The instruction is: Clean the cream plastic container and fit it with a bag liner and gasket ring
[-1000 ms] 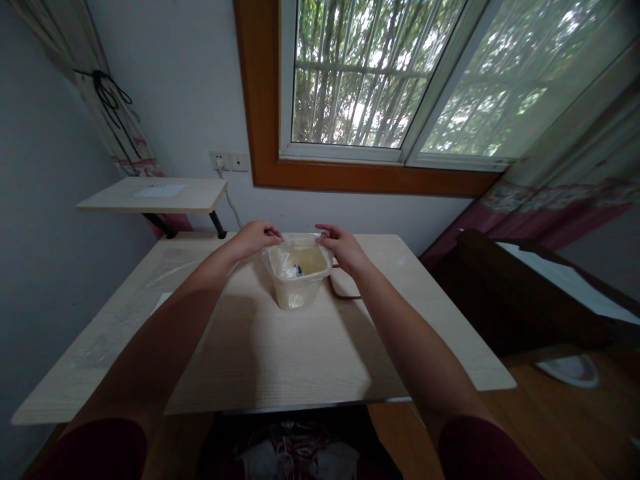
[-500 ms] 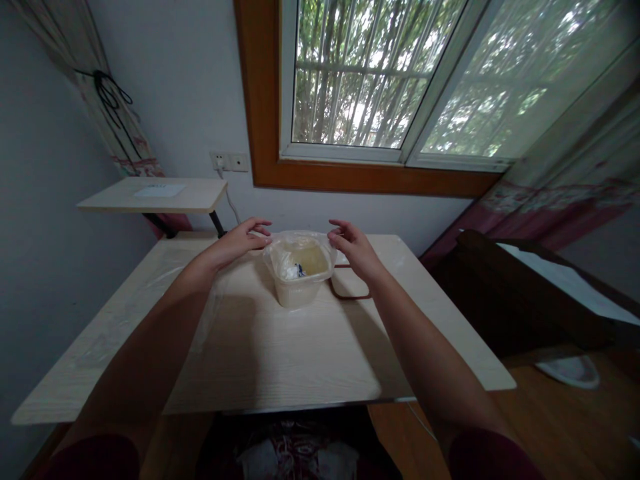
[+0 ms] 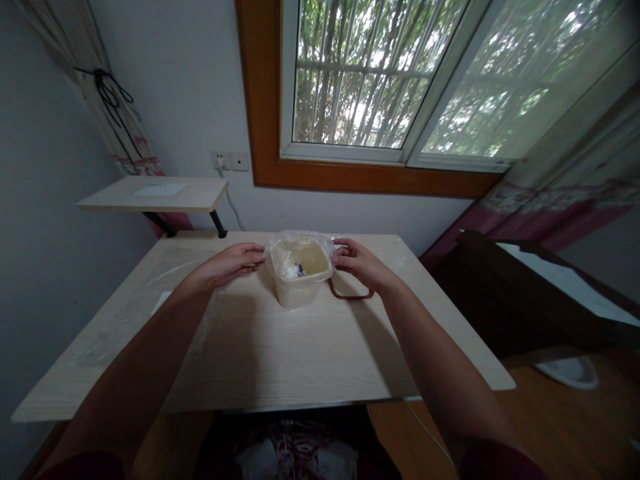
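A small cream translucent bin (image 3: 299, 293) stands mid-table, lined with a clear plastic bag (image 3: 280, 248) whose edge folds over the rim. Something white and blue lies inside it. My left hand (image 3: 234, 262) is at the bin's left side, fingers curled with the tips on the bag's edge. My right hand (image 3: 359, 263) is at the right side, fingers pinched on the bag's edge there. A brown ring-shaped frame (image 3: 350, 295) lies flat on the table just right of the bin, partly under my right wrist.
The light wooden table (image 3: 280, 353) reaches the wall under a window. A thin clear plastic sheet (image 3: 125, 313) lies on its left part. A raised side shelf (image 3: 155, 195) stands at the back left. Dark furniture (image 3: 525, 293) is to the right.
Both hands had lifted off the bag's back rim with fingers spread. They have now come down and nearer to me, curled against the bin's left and right sides.
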{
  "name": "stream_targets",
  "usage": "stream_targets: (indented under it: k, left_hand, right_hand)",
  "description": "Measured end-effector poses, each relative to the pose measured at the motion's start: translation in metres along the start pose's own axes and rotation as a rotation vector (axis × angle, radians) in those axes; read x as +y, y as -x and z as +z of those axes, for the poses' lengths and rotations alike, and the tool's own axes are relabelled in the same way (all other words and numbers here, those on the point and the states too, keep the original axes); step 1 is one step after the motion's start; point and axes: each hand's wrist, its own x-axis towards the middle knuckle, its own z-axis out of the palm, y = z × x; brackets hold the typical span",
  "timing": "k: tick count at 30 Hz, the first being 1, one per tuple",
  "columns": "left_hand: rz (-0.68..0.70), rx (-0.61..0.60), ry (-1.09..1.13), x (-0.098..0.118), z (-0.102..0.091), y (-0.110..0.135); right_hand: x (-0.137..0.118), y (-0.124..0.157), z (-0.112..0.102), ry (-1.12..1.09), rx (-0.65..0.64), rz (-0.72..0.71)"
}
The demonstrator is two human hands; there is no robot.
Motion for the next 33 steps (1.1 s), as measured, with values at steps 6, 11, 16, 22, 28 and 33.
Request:
stream_targets:
  k: [6,11,16,22,28,33]
  left_hand:
    - [0.007,-0.014,-0.092,0.002,0.013,-0.003]
    - [0.05,0.033,-0.152,0.012,0.025,0.001]
    - [0.186,0.15,-0.354,0.025,0.03,0.002]
    - [0.224,0.278,-0.265,0.032,0.025,-0.001]
    - [0.169,0.262,-0.02,0.044,0.029,0.007]
    - [0.168,0.199,0.074,0.056,0.034,0.01]
  right_hand:
    - [0.0,-0.004,0.001,0.001,0.008,0.025]
    - [-0.001,-0.005,0.004,0.025,0.07,-0.052]
    - [-0.009,-0.002,0.011,-0.049,0.136,-0.04]
    - [-0.017,0.002,0.015,-0.12,0.121,-0.031]
    - [-0.025,0.005,0.023,-0.161,0.109,-0.032]
    - [-0.036,0.005,0.034,-0.222,0.069,-0.051]
